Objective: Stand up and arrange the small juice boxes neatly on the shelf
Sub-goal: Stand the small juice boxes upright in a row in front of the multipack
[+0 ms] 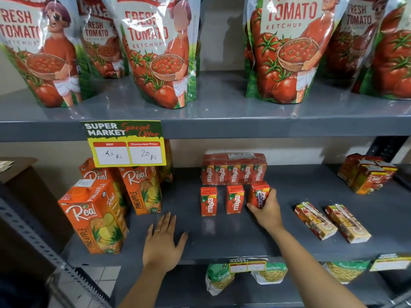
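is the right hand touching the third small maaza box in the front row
Touching. The head view shows the right hand wrapped around the third small Maaza box, thumb and fingers pressed on its sides. The left hand rests flat on the shelf.

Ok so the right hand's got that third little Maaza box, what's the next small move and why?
Probably set it down upright, level with the two standing Maaza boxes. The right hand grips the third box tilted, just right of that pair. After that, the two small boxes lying flat further right remain to be stood up.
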Tool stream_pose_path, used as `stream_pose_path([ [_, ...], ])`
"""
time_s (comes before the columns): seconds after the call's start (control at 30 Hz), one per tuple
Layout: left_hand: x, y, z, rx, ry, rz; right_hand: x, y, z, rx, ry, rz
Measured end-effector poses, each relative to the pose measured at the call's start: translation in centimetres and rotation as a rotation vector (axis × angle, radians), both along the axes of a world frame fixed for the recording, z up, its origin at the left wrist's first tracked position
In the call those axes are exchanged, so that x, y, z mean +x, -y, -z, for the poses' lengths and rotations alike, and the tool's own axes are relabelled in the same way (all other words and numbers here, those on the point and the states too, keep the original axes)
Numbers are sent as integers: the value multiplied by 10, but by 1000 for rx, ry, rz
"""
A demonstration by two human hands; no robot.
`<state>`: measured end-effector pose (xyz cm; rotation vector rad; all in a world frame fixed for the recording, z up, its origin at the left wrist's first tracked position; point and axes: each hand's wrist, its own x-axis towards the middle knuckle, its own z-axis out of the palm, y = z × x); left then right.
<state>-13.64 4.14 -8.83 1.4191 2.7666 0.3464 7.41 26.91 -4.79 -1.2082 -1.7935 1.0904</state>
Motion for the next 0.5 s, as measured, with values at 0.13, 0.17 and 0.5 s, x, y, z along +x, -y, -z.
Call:
stream_pose_path([
  [0.13, 2, 0, -1, 23, 14, -2, 10, -3, 2, -67, 38, -72],
  [0.17, 2, 0, -1, 23, 17, -2, 12, -5, 4, -56, 62, -37],
  [0.5, 2, -1, -2, 11, 3, -6, 22, -18, 6, -99, 156, -168],
])
